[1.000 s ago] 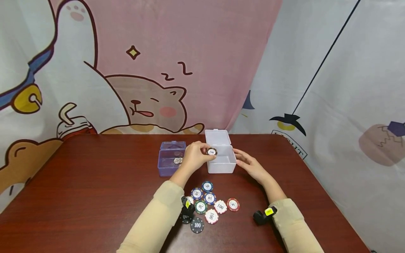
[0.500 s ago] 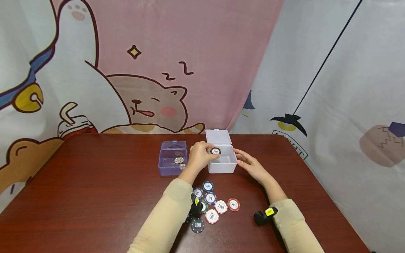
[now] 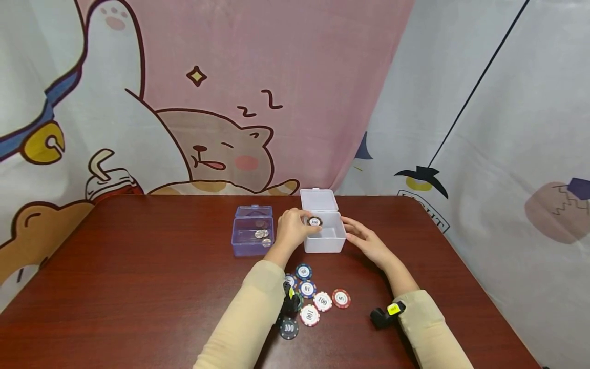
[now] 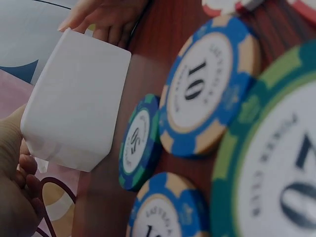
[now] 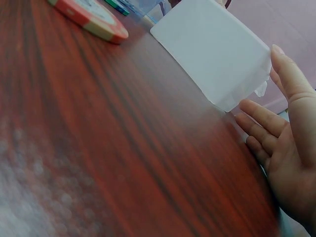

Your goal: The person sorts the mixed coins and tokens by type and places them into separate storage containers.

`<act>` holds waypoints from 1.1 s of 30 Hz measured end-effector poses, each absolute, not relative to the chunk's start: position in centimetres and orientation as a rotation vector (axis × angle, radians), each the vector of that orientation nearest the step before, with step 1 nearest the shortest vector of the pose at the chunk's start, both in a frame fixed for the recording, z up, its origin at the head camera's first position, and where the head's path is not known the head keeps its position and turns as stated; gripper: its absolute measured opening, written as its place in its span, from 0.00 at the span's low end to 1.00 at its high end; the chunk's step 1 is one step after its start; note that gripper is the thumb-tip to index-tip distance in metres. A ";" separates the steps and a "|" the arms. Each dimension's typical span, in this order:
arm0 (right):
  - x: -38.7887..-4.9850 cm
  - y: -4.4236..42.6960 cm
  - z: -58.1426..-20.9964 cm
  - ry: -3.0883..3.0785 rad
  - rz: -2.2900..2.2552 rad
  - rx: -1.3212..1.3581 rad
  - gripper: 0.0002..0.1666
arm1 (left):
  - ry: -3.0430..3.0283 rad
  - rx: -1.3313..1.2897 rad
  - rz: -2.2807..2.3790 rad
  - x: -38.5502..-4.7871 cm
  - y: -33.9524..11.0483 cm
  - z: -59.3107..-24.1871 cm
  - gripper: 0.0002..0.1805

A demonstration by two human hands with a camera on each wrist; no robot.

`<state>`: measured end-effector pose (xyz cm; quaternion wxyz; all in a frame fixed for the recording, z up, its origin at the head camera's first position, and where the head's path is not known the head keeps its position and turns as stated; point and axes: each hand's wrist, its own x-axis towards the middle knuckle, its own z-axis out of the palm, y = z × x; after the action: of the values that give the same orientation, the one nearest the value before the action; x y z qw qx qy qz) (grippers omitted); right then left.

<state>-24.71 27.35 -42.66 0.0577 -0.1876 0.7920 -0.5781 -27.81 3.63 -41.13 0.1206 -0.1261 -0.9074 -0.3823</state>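
Between thumb and fingers, my left hand pinches a black-edged chip marked 100 over the open white box. The box's lid is tipped back. My right hand rests with extended fingers against the box's right side. In the right wrist view the thumb and fingers of that right hand lie by the white box. The left wrist view shows my left hand at the other side of the box; the pinched chip is hidden there.
A blue translucent box with several coins stands open left of the white one. Several chips lie in front, among them a red one, a white one and a black one. Patterned cloth hangs behind the table.
My left hand has moved slightly right with the chip, from the white box's left edge to over its opening. The right hand has stayed against the box.
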 end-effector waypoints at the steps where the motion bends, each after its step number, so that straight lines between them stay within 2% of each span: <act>1: -24.8 27.4 -42.6 2.399 -1.754 -0.572 0.30 | -2.652 -0.358 -1.129 -27.8 3.7 -41.1 0.21; 11: -24.8 27.3 -42.6 2.399 -1.747 -0.581 0.30 | -2.669 -0.334 -1.215 -27.9 3.5 -41.3 0.27; 21: -24.7 27.3 -42.5 2.389 -1.751 -0.590 0.30 | -2.538 -0.365 -1.380 -27.1 3.1 -41.1 0.25; 33: -24.7 27.3 -42.5 2.384 -1.753 -0.598 0.30 | -2.352 -0.546 -1.691 -24.3 1.8 -39.9 0.23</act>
<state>-24.67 27.29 -42.48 0.0614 -0.1978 0.7882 -0.5795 -24.32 1.80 -39.93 0.0967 -0.1843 -0.7941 -0.5710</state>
